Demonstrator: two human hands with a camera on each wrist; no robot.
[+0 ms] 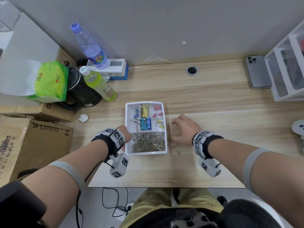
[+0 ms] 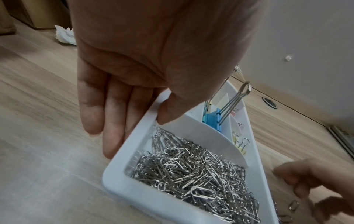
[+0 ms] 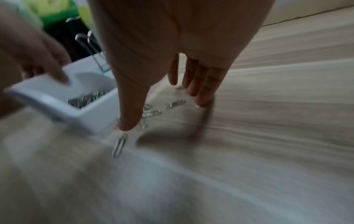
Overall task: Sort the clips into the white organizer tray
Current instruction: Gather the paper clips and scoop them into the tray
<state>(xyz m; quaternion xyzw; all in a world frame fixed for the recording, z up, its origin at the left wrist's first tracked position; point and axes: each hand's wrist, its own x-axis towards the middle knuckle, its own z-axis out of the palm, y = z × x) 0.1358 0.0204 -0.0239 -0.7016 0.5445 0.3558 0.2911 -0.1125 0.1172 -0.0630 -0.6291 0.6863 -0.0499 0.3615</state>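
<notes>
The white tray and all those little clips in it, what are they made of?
The white tray looks like smooth plastic: rounded corners, thin curved dividers, a soft sheen. The paper clips look like bent metal wire, silvery with bright glints. The blue binder clip seems to be painted metal with shiny wire handles, though I can't be sure.

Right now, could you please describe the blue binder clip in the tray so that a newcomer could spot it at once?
On the wooden desk sits a white organizer tray, its near compartment full of paper clips. Just beyond that, in the middle column, stands the blue binder clip. It is far larger than the small blue, red and yellow clips around it.
</notes>
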